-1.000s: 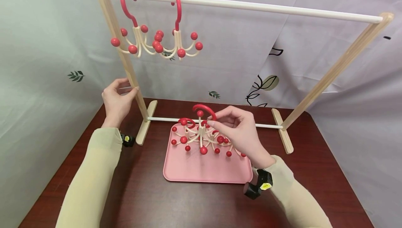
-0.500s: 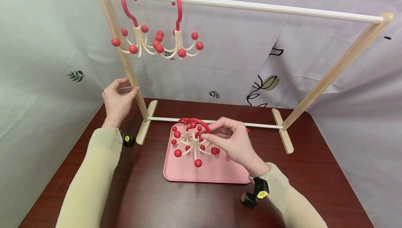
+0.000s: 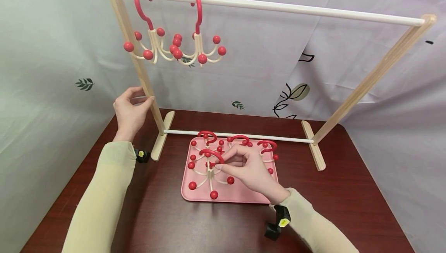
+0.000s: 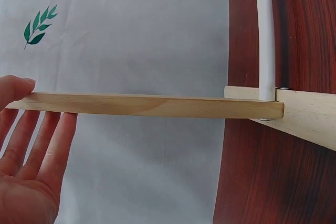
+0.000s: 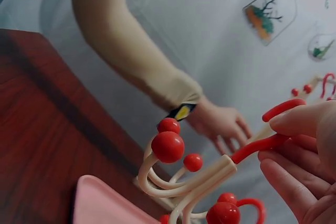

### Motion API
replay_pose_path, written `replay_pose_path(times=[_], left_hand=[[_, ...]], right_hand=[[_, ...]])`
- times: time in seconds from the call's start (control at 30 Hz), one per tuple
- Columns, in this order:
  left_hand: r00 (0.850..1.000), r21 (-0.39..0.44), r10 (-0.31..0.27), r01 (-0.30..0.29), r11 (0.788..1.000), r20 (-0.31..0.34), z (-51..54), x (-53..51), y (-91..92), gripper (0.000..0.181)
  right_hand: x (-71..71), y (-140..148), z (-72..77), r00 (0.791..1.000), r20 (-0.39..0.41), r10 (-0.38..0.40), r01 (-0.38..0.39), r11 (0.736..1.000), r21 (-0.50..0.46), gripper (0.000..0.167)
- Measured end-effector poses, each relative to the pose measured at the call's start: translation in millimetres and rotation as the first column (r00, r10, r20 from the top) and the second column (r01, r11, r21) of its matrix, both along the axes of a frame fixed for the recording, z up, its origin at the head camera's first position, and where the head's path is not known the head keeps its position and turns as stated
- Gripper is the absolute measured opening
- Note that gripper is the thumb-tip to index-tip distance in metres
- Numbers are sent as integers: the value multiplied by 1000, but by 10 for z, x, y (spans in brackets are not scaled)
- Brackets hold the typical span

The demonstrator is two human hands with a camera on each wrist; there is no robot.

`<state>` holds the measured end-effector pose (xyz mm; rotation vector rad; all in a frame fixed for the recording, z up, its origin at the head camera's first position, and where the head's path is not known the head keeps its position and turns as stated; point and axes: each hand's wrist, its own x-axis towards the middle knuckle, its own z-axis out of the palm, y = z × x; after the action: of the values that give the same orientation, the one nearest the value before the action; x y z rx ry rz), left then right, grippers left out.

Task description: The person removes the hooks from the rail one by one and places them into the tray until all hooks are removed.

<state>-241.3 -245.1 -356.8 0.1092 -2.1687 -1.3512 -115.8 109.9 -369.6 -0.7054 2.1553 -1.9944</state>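
Pale cloth [image 3: 251, 71] backs the desk [image 3: 156, 218]. Remotely, I see the right hand [image 3: 245, 167] pinching one hanger [image 3: 210, 174] by its red hook [image 5: 257, 147] over the tray [image 3: 228, 196], toward its near-left corner; the left hand [image 3: 130, 109] pinches the post [image 4: 136, 104]. I'd guess the hanger light, stiff, best held there.

Head view bright, diffuse; pale sheen on bench [image 3: 174, 233] in front of tray [image 3: 237, 194]; soft fold shadows in cloth [image 3: 258, 71] behind tray; wide-angle stretch toward edges. Left wrist view greyer, post [image 4: 147, 105] sharp. Right wrist view dimmer; hanger [image 5: 224, 167] near tray crisp, background soft.
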Motion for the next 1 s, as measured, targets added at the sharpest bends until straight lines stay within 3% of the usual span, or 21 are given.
replay_pose_path(times=[0.23, 0.6, 1.0], left_hand=[[1000, 1, 2, -2, 1000, -2, -8, 0, -10, 36], [1000, 11, -11, 11, 1000, -12, -4, 0, -4, 37], [1000, 17, -13, 13, 1000, -23, 0, 0, 3, 36]], right_hand=[[-14, -113, -216, 996, 46, 76, -77, 997, 3, 15], [-106, -173, -410, 994, 80, 72, -75, 996, 44, 14], [-122, -204, -528, 992, 120, 37, -47, 996, 77, 14]])
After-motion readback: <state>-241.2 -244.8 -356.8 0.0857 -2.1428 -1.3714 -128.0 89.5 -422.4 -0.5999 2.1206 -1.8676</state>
